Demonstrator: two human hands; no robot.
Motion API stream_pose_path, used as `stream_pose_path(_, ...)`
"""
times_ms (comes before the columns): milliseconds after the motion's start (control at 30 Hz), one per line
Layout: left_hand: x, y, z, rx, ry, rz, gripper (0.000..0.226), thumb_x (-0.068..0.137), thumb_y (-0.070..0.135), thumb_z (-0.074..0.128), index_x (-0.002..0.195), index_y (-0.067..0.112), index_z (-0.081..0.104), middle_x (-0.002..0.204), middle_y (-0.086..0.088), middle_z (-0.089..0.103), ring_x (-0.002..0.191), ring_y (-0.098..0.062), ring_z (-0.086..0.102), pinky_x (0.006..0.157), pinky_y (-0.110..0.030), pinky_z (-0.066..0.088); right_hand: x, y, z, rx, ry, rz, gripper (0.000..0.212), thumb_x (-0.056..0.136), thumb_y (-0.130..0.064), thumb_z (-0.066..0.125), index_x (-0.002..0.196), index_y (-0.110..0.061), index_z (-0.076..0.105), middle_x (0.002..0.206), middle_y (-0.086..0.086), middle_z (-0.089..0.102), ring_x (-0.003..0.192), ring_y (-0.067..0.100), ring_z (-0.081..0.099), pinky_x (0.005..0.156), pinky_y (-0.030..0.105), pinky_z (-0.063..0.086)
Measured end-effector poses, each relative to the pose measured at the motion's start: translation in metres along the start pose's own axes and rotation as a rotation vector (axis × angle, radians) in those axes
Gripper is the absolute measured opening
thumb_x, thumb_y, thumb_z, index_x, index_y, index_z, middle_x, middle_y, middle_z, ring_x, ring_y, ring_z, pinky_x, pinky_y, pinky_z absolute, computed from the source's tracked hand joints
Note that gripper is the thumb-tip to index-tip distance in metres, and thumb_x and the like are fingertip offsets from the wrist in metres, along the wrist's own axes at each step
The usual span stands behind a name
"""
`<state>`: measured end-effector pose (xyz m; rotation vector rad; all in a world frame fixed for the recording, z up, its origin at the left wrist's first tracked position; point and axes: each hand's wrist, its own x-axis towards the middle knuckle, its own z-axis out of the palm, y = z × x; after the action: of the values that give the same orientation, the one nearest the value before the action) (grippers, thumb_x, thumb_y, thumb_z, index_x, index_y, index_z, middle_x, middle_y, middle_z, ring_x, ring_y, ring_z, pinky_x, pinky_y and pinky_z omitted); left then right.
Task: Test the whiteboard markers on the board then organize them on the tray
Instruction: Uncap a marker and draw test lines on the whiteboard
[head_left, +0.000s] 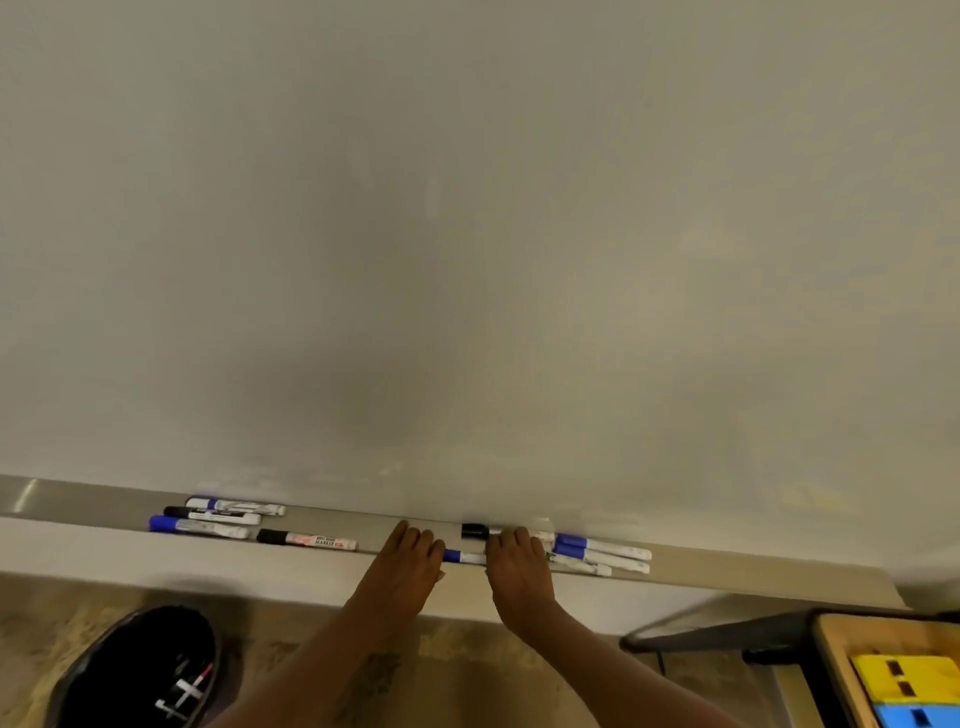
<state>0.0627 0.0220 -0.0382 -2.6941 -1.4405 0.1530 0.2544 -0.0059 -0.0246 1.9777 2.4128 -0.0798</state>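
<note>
The whiteboard (467, 234) fills the upper view, with its grey tray (78, 501) running along the bottom edge. A blue-capped marker (464, 557) lies level over the tray between my hands. My left hand (405, 558) holds its capped end, thumb below it. My right hand (517, 564) covers and holds the other end. To the left lie three markers (213, 516) side by side and a black-capped one with red print (306, 539). Right of my hands lie two blue-capped markers (602, 552), a white one (579, 564) and a black-capped one (475, 530).
On the floor at lower left stands a black bin (140, 670) holding a few discarded markers. At lower right are a dark stand leg (717, 636) and a wooden box (831, 654) with yellow and blue blocks.
</note>
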Motion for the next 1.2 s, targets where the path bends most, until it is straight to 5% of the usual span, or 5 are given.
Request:
stream_pose_path(333,0.017,0.014,-0.060,-0.084,0.286,-0.013,0.033,0.050,0.016,0.091,0.074,0.016,0.069,0.067,0.000,0.060,0.059,-0.016,0.055,0.051,-0.025,0.045,0.017,0.004,-0.067,0.200,0.250,-0.180,0.033,0.047,-0.023,0.093,0.067,-0.022,0.066,0.066,-0.004,0.059,0.064,0.014,0.056,0.047,0.021,0.044)
stream_pose_path(467,0.021,0.000,-0.127,-0.120,0.565,-0.019,0.017,0.088,0.027,0.060,0.075,0.018,0.068,0.064,0.005,0.054,0.059,-0.013,0.047,0.054,-0.025,0.037,0.015,0.006,-0.142,0.351,0.351,-0.171,0.025,0.060,-0.022,0.087,0.072,-0.021,0.065,0.069,-0.004,0.057,0.056,0.013,0.057,0.041,0.017,0.029)
stream_pose_path(633,0.021,-0.026,-0.234,-0.075,0.861,0.040,0.041,0.104,0.027,0.027,0.088,0.013,0.062,0.067,-0.001,0.052,0.059,-0.019,0.047,0.060,-0.028,0.031,0.011,0.004,-0.255,0.803,0.442,-0.091,0.020,0.084,-0.026,0.073,0.100,-0.015,0.067,0.090,-0.004,0.062,0.072,0.005,0.055,0.064,0.011,0.041)
stream_pose_path(867,0.017,-0.031,-0.374,-0.011,1.242,0.150,0.022,0.103,0.019,0.035,0.098,0.007,0.053,0.061,-0.007,0.052,0.052,-0.020,0.046,0.046,-0.033,0.040,-0.012,-0.015,-0.392,1.597,0.466,-0.219,0.022,0.072,-0.018,0.078,0.089,-0.011,0.065,0.057,0.003,0.059,0.040,0.016,0.047,0.037,0.024,0.040)
stream_pose_path(1200,0.008,-0.048,-0.452,0.126,1.413,0.392,0.021,0.101,0.030,0.046,0.093,0.012,0.053,0.049,-0.003,0.050,0.038,-0.016,0.042,0.036,-0.027,0.038,-0.017,-0.024,-0.447,1.340,0.848,-0.579,0.020,0.081,-0.030,0.072,0.068,-0.026,0.056,0.064,0.003,0.066,0.051,0.006,0.053,0.049,0.017,0.039)
